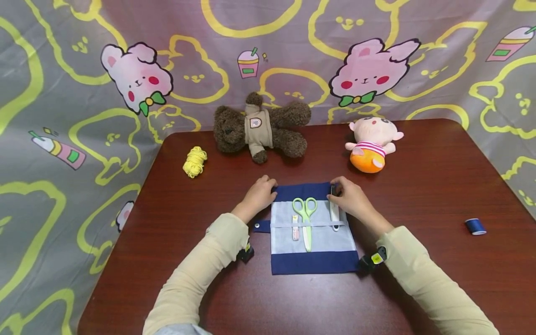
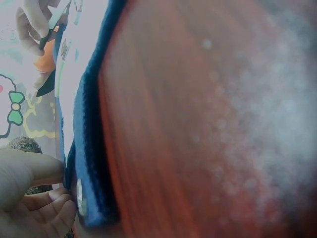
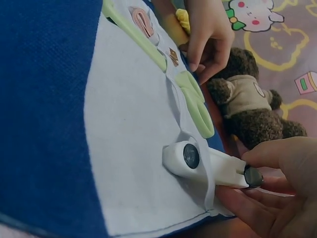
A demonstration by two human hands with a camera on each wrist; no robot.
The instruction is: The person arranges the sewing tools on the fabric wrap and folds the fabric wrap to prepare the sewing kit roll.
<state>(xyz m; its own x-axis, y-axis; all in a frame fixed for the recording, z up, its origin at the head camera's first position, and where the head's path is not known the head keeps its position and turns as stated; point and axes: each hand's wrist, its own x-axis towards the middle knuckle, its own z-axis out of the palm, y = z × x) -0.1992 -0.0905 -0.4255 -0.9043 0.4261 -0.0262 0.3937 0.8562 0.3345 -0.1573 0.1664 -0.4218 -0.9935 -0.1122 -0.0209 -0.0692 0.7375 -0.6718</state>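
From the head view, your left hand (image 1: 258, 193) pinches the upper left corner of a navy-and-grey fabric tool pouch (image 1: 314, 263) that lies unfolded on the reddish-brown table (image 1: 418, 186). Your right hand (image 1: 351, 197) grips the upper end of a white tool (image 1: 334, 211) along the pouch's right side. Green-handled scissors (image 1: 307, 216) lie in the middle, a small pinkish strip-shaped item (image 1: 295, 233) just beside them, all under an elastic band (image 1: 322, 224). A snap tab (image 1: 262, 226) juts out left. Behind the pouch lie a ball of yellow yarn (image 1: 194, 162), a brown teddy bear (image 1: 259, 130) and a plush doll (image 1: 370, 144); a blue thread spool (image 1: 475, 226) sits well apart, to the right. In your left wrist view, thumb and fingers close on the fabric edge, next to the tab's metal snap. In your right wrist view, you hold the tool by its black end; its other end, with a round black disc, passes beneath the band.
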